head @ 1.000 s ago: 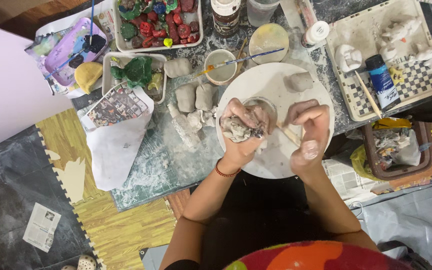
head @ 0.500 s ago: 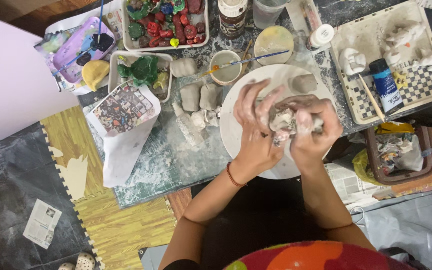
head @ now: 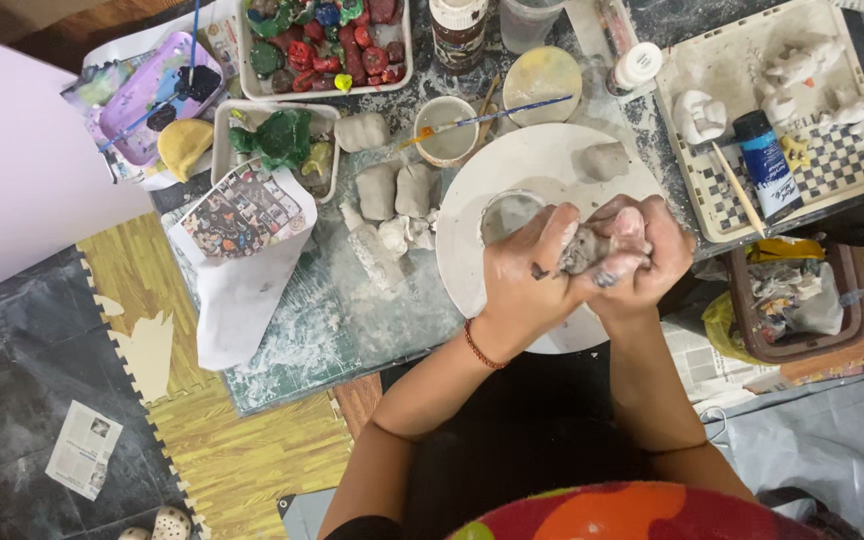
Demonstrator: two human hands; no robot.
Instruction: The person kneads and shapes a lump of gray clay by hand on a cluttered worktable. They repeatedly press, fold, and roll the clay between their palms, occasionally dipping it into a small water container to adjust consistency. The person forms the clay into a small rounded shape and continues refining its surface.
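At the far side stands a white tray [head: 404, 80] with red and green painted pieces, and left of it a purple palette [head: 142, 95]. A small cup [head: 446, 131] carries a blue brush [head: 487, 119] across its rim. On the right, a checkered tray [head: 832, 175] holds white figures and a blue paint bottle [head: 764, 162].

Grey clay lump [head: 584, 250]: wet, matt, rough, squeezed between left hand [head: 522, 275] and right hand [head: 642, 255], both smeared with pale slip. Round board [head: 522, 160]: matt, off-white, chalky. Tabletop [head: 322, 330]: dull, scuffed, dusted with white residue. Painted pieces [head: 327, 45] in white tray: glossy red and green. Foam floor mat [head: 242, 450]: wood-grain print, matt.
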